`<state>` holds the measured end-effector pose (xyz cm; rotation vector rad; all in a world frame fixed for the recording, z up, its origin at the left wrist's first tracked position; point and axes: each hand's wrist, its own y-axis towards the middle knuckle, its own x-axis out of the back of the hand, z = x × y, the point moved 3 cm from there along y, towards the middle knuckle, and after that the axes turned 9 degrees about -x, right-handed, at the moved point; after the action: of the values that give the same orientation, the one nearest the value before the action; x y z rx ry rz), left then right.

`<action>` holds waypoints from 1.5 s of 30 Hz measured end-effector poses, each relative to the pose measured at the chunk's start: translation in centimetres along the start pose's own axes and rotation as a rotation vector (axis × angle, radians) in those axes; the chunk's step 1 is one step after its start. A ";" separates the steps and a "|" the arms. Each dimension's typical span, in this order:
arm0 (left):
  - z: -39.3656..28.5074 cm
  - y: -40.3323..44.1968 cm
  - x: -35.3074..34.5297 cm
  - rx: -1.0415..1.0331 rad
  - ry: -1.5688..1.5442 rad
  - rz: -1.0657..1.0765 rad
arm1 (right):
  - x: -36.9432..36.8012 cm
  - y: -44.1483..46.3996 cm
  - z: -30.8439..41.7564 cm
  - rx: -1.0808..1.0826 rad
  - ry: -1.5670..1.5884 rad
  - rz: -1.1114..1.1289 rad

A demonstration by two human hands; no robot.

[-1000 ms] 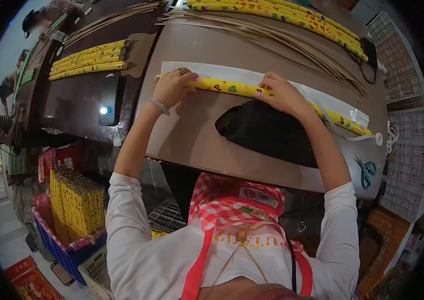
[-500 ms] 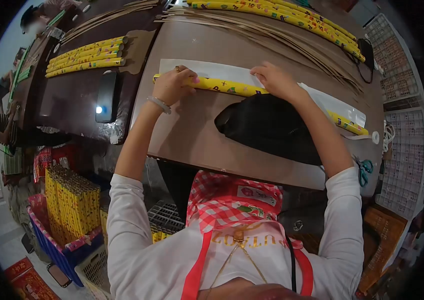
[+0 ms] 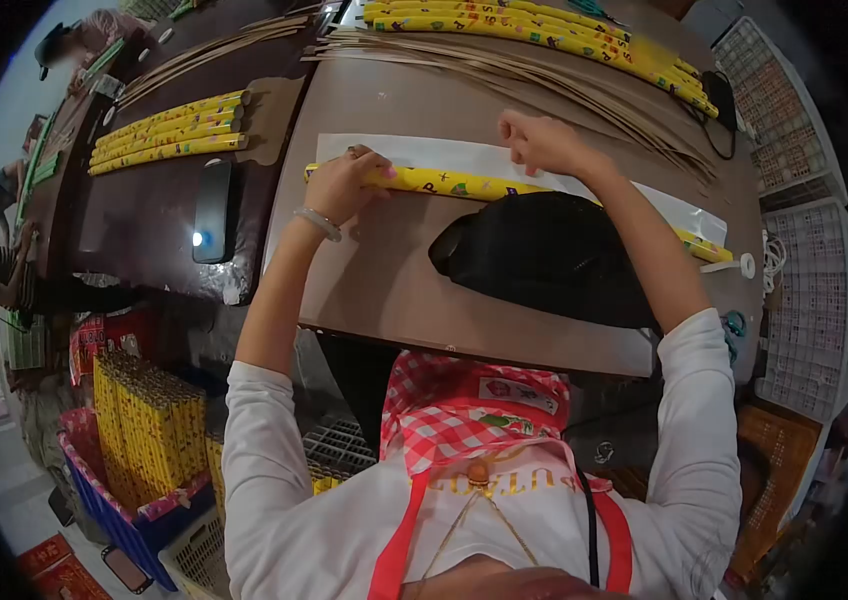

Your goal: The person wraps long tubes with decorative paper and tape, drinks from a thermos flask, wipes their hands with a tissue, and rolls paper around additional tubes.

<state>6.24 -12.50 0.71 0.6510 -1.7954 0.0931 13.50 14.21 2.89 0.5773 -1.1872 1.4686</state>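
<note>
From the head view, a black bundle (image 3: 544, 258) lies on a brown desk (image 3: 384, 290) in front of the person. Just beyond the bundle is a long yellow tube (image 3: 464, 186) with a printed pattern; the bundle and the right forearm hide part of its length. A white sheet (image 3: 424, 147) lies along the tube's far side.

Of the two hands, the left hand (image 3: 349, 186) is beyond and to the left of the bundle, its fingers closed over the tube near its left end. The right hand (image 3: 542, 146) is beyond the bundle, above the sheet, fingers loosely bent and partly open, with nothing seen in its grasp; I cannot tell whether it touches the sheet.

Farther beyond the bundle lie thin strips (image 3: 524, 78) and, past them, a group of yellow tubes (image 3: 484, 24). To the bundle's right are a white roll (image 3: 747, 266) and teal-handled scissors (image 3: 734, 335), partly hidden by the arm. Well to the bundle's left, a darker desk (image 3: 134, 225) carries a phone (image 3: 211, 215) and four patterned tubes (image 3: 169, 130). Left of the bundle and lower down, a blue crate (image 3: 109, 500) holds upright yellow tubes.
</note>
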 end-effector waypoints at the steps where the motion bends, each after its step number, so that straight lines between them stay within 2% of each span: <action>1: 0.0 0.0 0.0 -0.006 -0.005 -0.010 | 0.0 0.1 -0.6 -0.030 0.218 0.083; 5: -0.2 0.0 0.2 0.002 0.000 0.004 | 0.3 1.3 -2.6 -0.169 0.429 0.007; 7: -0.2 0.1 0.3 0.000 -0.007 0.015 | 1.6 1.7 -4.0 -0.236 0.573 -0.186; 8: -0.3 0.0 0.3 -0.010 -0.008 0.010 | 2.0 2.2 -4.9 -0.168 0.441 -0.365; 9: -0.3 0.0 0.3 -0.025 -0.010 -0.001 | 1.9 3.3 -5.8 -0.173 0.438 -0.376; 11: -0.3 0.1 0.4 -0.053 -0.039 0.026 | 1.8 4.5 -7.2 -0.042 0.111 -0.443; 12: 0.0 0.0 0.5 -0.101 -0.041 -0.022 | 1.6 4.5 -7.0 -0.014 0.055 -0.498; 13: 0.0 -0.1 0.3 -0.161 -0.054 -0.067 | 1.4 4.8 -6.8 -0.063 0.073 -0.490; 16: -1.4 0.1 0.8 -0.093 0.028 0.031 | 0.2 6.3 -6.7 -0.076 -0.026 -0.488; 17: -1.1 -0.1 0.4 -0.102 0.128 0.020 | 0.5 5.1 -6.1 -0.096 -0.020 -0.554; 18: -1.3 -0.2 0.6 -0.082 0.165 0.053 | 0.0 6.9 -6.8 -0.139 -0.009 -0.444; 19: -0.9 -0.2 0.5 -0.065 0.196 0.110 | 0.8 5.7 -5.9 -0.153 -0.043 -0.449; 20: -0.6 -0.3 0.3 -0.100 0.166 0.115 | 0.6 7.0 -6.4 -0.194 -0.050 -0.358; 24: -1.7 0.4 1.2 -0.194 0.114 0.075 | 6.2 3.7 -4.6 -0.047 -0.139 -0.323; 25: -1.8 0.9 1.3 -0.161 0.140 0.086 | 7.6 1.9 -4.0 -0.021 -0.129 -0.377; 27: -2.0 2.3 1.3 -0.246 0.134 0.065 | 9.9 -1.1 -3.3 -0.025 -0.130 -0.434; 29: -5.1 4.6 2.3 -0.297 0.053 0.048 | 11.4 -2.1 -2.3 0.004 -0.299 -0.415; 30: -7.0 6.0 3.0 -0.298 0.026 -0.045 | 11.8 -2.9 -2.0 0.013 -0.301 -0.423; 32: -10.7 8.2 4.9 -0.268 0.043 -0.257 | 13.0 -5.3 0.5 0.125 -0.319 -0.582; 33: -12.0 9.3 5.7 -0.234 0.094 -0.375 | 12.9 -6.4 1.6 0.211 -0.385 -0.729; 34: -12.2 10.3 5.9 -0.299 0.081 -0.468 | 12.8 -7.1 2.9 0.279 -0.408 -0.834; 35: -13.3 11.1 6.9 -0.257 0.069 -0.532 | 13.1 -8.8 4.4 0.356 -0.311 -0.909; 36: -12.6 12.3 6.7 -0.424 -0.027 -0.652 | 13.5 -10.8 5.8 0.384 -0.379 -0.923; 37: -12.9 12.6 7.2 -0.318 -0.066 -0.642 | 13.6 -11.9 6.6 0.475 -0.355 -1.014; 38: -13.0 12.6 7.7 -0.430 -0.019 -0.766 | 13.9 -13.3 7.4 0.505 -0.377 -1.052; 40: -13.1 11.9 9.0 -0.354 -0.071 -0.797 | 14.9 -16.4 8.1 0.548 -0.398 -1.084; 42: -14.1 10.6 10.8 -0.415 -0.106 -0.816 | 15.9 -18.5 7.9 0.482 -0.447 -1.142; 43: -14.9 9.6 11.9 -0.411 0.025 -0.810 | 16.5 -19.4 7.6 0.459 -0.447 -1.151; 45: -13.7 8.4 12.5 -0.382 -0.007 -0.779 | 17.3 -21.9 6.2 0.456 -0.458 -1.212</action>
<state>11.85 -4.92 18.79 1.0143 -1.3990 -0.7568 27.55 13.84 27.85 1.6502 -0.5463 0.5203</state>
